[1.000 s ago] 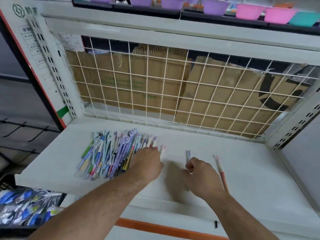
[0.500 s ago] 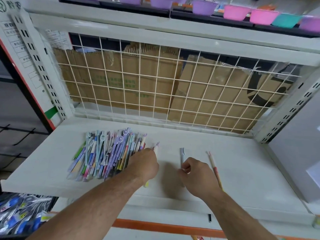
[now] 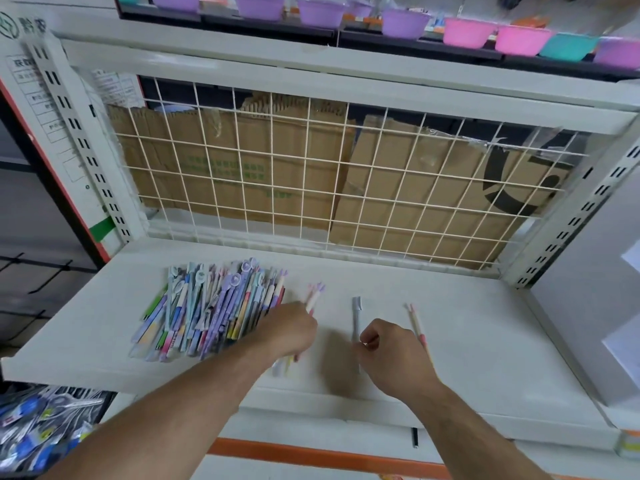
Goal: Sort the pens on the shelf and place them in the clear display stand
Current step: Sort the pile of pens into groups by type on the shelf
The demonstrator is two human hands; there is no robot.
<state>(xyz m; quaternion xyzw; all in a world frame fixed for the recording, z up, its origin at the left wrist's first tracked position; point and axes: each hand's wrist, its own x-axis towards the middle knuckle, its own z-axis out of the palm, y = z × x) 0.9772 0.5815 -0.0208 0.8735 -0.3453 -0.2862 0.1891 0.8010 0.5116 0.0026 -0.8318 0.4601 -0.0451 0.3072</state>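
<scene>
Pens [image 3: 207, 313] mid-sort, lower left; left hand [image 3: 294, 329] fingers curled round a few, right hand [image 3: 391, 351] fingers pinching grey pen [image 3: 356, 313]; next: group alike.

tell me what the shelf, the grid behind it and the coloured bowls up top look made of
Shelf: probably painted sheet metal, matte off-white, with a thin folded front edge.
Wire grid: likely metal wire with a cream coating, judging by the thin crossing rods.
Bowls: probably plastic, smooth and faintly glossy, each one bright even colour.
</scene>
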